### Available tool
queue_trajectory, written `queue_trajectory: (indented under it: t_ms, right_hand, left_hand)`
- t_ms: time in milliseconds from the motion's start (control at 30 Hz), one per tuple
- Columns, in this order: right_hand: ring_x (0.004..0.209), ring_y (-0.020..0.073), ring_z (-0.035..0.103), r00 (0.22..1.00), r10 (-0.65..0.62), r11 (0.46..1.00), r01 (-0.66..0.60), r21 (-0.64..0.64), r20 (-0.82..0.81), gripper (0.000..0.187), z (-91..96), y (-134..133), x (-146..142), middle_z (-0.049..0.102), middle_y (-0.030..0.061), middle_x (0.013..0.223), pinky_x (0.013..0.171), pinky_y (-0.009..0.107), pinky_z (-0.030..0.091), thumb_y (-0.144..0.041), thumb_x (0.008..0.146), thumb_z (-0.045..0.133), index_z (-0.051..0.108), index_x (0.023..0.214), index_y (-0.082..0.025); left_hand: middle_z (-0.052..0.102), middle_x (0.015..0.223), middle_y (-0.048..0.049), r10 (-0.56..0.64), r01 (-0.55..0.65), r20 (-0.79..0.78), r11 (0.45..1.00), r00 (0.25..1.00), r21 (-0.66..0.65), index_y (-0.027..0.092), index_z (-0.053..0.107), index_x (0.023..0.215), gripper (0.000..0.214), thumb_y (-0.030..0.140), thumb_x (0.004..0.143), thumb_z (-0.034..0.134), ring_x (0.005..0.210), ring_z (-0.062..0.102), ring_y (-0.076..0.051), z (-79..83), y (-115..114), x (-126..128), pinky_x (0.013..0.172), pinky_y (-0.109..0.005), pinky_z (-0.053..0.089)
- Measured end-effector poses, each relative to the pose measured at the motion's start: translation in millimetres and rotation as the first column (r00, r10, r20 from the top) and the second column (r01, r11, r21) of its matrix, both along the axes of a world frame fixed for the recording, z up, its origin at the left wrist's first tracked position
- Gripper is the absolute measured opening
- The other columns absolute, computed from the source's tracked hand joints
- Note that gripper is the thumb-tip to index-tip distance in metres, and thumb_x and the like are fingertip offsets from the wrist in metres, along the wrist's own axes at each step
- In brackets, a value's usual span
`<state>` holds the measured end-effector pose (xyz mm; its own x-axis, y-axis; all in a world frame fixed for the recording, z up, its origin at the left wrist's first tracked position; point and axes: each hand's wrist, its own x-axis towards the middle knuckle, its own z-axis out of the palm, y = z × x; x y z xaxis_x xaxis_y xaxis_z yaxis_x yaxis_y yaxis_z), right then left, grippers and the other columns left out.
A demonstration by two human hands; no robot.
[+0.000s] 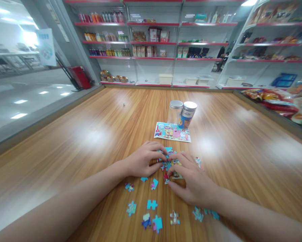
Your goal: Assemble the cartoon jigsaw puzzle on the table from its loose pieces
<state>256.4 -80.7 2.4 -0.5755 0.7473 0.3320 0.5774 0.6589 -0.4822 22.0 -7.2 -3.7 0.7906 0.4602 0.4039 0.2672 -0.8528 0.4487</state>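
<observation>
jigsaw pieces (152, 204) are scattered nearest on the wooden surface (231, 161); a heap of pieces (167, 164) is covered between the left hand (142, 160) and right hand (191, 179), held close together over it; a picture card (172, 132) and two lidded canisters (182, 114) are set beyond.

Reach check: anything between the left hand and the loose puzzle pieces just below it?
Nothing visible. Only bare wooden table lies between the left hand and the nearest puzzle piece, a blue one.
</observation>
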Motion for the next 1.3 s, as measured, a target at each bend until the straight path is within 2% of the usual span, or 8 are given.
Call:
queue_trajectory:
  t_ms: [267,633,800,1033,1300]
  right_hand:
    - [0.123,0.0292,0.050,1.000,-0.014,1.000,0.014,0.006,-0.024,0.014,-1.7,-0.2,-1.0,0.058,0.0093,0.125,0.102,0.049,0.043,-0.016,0.080,0.071,0.065,0.092,-0.022]
    - [0.119,0.0294,0.053,0.999,-0.041,0.998,0.042,0.050,-0.026,0.007,-1.4,0.0,-2.1,0.059,0.0111,0.120,0.097,0.049,0.047,-0.018,0.087,0.067,0.066,0.093,-0.021]
    - [0.117,0.0303,0.054,0.998,-0.026,0.998,0.029,0.060,-0.055,0.014,3.2,-0.8,-2.4,0.059,0.0122,0.118,0.096,0.050,0.048,-0.014,0.084,0.066,0.063,0.096,-0.021]
    - [0.112,0.0296,0.054,0.996,-0.030,0.996,0.036,0.080,-0.081,0.027,1.8,0.1,1.1,0.058,0.0111,0.115,0.095,0.048,0.047,-0.001,0.075,0.059,0.062,0.094,-0.021]
    - [0.110,0.0287,0.054,0.989,-0.027,0.990,0.046,0.130,-0.143,0.032,-3.8,1.5,4.6,0.058,0.0096,0.115,0.093,0.049,0.047,0.002,0.077,0.055,0.065,0.095,-0.022]
  left_hand:
    - [0.066,0.118,-0.0085,-0.007,0.006,-0.019,1.000,1.000,-0.010,0.021,0.071,0.109,0.023,0.018,0.088,0.062,0.113,0.060,-0.024,0.6,-0.1,-0.1,0.102,-0.044,0.044]
    - [0.066,0.118,-0.0091,-0.034,0.033,-0.015,0.999,0.999,-0.008,0.021,0.071,0.106,0.022,0.017,0.085,0.064,0.111,0.059,-0.025,3.6,-0.9,-0.2,0.102,-0.044,0.044]
    - [0.066,0.117,-0.0098,-0.059,0.059,0.006,0.998,0.998,0.011,0.021,0.071,0.106,0.026,0.014,0.083,0.062,0.109,0.058,-0.026,3.7,-1.6,-0.9,0.101,-0.045,0.045]
    - [0.066,0.115,-0.0080,-0.200,0.199,0.042,0.980,0.979,0.027,0.024,0.075,0.093,0.037,0.005,0.069,0.054,0.110,0.056,-0.027,8.9,-1.3,-2.1,0.102,-0.048,0.047]
    - [0.068,0.110,-0.0082,-0.203,0.202,0.056,0.979,0.978,0.027,0.024,0.074,0.090,0.033,0.006,0.070,0.056,0.106,0.057,-0.027,9.7,-0.5,-0.3,0.099,-0.049,0.050]
